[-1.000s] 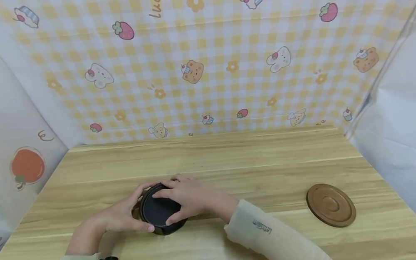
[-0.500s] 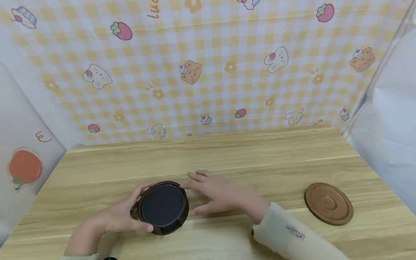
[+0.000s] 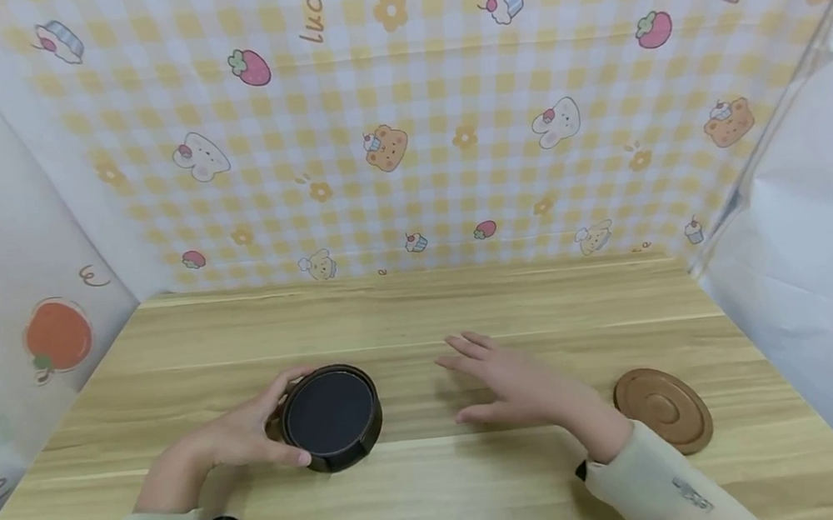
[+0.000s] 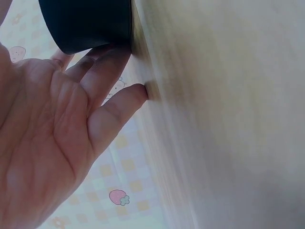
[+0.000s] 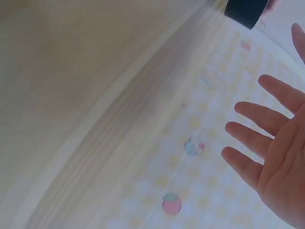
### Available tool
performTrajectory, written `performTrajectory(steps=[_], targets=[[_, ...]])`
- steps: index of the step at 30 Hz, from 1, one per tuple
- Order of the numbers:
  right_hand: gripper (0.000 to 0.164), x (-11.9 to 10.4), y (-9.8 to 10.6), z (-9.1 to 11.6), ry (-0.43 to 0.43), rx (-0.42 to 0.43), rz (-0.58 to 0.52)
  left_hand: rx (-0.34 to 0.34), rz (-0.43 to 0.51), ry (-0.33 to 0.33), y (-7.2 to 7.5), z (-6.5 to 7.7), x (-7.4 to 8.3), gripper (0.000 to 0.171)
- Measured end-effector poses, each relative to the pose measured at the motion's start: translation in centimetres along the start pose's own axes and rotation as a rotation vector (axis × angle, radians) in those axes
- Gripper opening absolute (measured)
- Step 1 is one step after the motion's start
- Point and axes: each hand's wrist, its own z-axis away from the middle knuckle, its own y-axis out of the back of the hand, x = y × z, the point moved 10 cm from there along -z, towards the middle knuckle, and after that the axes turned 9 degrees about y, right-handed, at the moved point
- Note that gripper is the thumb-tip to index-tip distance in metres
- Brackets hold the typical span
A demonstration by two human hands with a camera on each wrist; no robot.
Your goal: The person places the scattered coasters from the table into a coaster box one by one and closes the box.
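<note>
A round black coaster holder (image 3: 370, 437) stands on the table left of centre in the head view, with a black stitched-edge coaster (image 3: 329, 413) lying inside its rim. My left hand (image 3: 241, 432) grips the holder from its left side, thumb at the front and fingers round the back. In the left wrist view its fingers reach along the dark wall of the holder (image 4: 90, 24). My right hand (image 3: 526, 385) is over the table to the right, fingers spread and holding nothing. The right wrist view shows that palm (image 5: 286, 162) apart from the holder (image 5: 247, 10).
A brown round wooden coaster (image 3: 668, 408) with a ringed surface lies on the right of the wood-grain table (image 3: 425, 510), just beyond my right wrist. A yellow checked cloth (image 3: 425, 192) hangs behind the table, with white sheets at both sides.
My right hand has left the top of the coaster in the holder and moved right, its fingers spreading. My left hand has kept its grip on the holder.
</note>
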Motion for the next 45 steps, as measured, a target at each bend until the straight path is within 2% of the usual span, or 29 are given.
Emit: performTrajectory(steps=[6, 14, 20, 26, 31, 39, 45], targets=[[0.071, 1.6, 1.1, 4.0, -0.05, 0.034, 0.027, -0.013, 0.016, 0.003, -0.3, -0.1, 0.0, 0.107], [0.073, 4.0, 2.6, 10.2, -0.149, 0.092, 0.112, 0.017, -0.022, 0.018, 0.0, 0.0, 0.0, 0.108], [0.074, 5.4, 2.9, 14.4, -0.214, 0.106, 0.117, 0.002, -0.007, 0.021, 0.0, 0.0, 0.1, 0.108], [0.074, 7.7, 2.8, 17.7, -0.265, 0.15, 0.066, 0.0, -0.01, 0.022, -0.1, 0.1, 0.1, 0.109], [0.081, 9.1, 2.2, 19.5, -0.285, 0.139, 0.012, -0.006, -0.017, 0.026, -0.1, 0.2, 0.1, 0.109], [0.096, 10.5, 0.7, 20.8, -0.328, 0.021, -0.008, -0.022, 0.006, 0.024, -0.3, 0.1, 0.3, 0.108], [0.095, 11.1, 0.8, 21.4, -0.303, 0.041, 0.004, -0.014, -0.006, 0.03, -0.2, 0.1, 0.2, 0.109]])
